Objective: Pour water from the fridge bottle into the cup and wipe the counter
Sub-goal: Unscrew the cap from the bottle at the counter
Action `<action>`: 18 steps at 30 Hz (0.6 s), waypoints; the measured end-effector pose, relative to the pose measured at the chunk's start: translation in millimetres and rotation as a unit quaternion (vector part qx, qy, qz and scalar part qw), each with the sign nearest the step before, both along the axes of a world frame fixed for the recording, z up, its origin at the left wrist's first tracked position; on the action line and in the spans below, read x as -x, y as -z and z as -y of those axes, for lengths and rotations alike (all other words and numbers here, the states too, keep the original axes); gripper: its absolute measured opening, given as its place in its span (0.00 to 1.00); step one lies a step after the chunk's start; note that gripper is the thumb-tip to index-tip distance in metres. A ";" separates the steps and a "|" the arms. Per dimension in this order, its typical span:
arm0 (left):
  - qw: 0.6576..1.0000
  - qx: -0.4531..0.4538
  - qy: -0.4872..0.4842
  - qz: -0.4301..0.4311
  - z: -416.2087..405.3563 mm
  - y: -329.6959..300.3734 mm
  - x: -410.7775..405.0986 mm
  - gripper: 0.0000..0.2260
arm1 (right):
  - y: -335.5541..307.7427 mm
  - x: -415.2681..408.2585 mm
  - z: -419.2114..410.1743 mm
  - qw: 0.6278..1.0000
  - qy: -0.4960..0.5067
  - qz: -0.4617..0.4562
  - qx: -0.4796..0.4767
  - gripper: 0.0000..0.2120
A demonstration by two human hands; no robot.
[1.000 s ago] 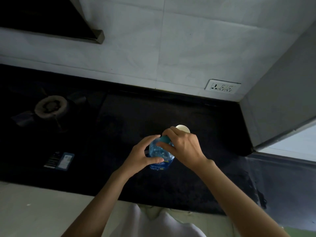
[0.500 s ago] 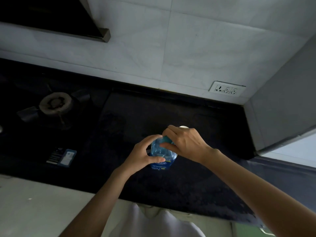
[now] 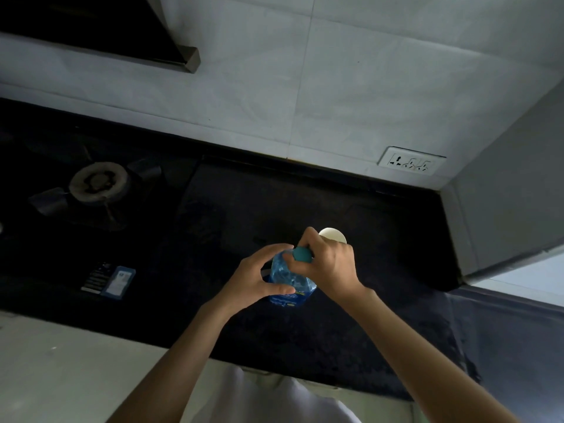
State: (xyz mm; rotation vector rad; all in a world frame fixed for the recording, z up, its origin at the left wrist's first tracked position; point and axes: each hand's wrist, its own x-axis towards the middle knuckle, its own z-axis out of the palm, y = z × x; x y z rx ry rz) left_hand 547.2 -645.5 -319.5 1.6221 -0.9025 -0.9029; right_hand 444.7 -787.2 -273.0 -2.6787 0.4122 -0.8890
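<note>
A clear blue plastic water bottle [image 3: 290, 277] with a blue label stands upright on the black counter [image 3: 274, 203]. My left hand [image 3: 256, 277] wraps around its shoulder from the left. My right hand [image 3: 328, 265] pinches the teal cap [image 3: 302, 255] from the right, thumb and fingers around it. A white cup [image 3: 333, 235] stands just behind my right hand, only its rim showing.
A gas burner [image 3: 97, 183] sits on the dark hob at the left, with a small blue-edged label [image 3: 117, 280] near the front edge. A wall socket [image 3: 410, 161] is on the tiled wall. A grey cabinet side [image 3: 503, 203] closes off the right.
The view has shifted slightly, so the scene sits further right. My right hand has turned on the cap, its wrist lower and fingers now pinching; more of the cup rim shows.
</note>
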 end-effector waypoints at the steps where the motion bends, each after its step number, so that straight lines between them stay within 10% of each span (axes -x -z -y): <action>1: 1.000 0.003 -0.001 -0.003 0.4 -0.2 -0.2 0.31 | 0.1 -0.7 4.1 1.000 -0.023 0.002 0.004 0.16; 18: 0.996 -0.059 0.024 -0.067 3.2 -4.8 -16.0 0.33 | -10.9 -20.4 35.1 0.960 -0.275 -0.058 0.014 0.12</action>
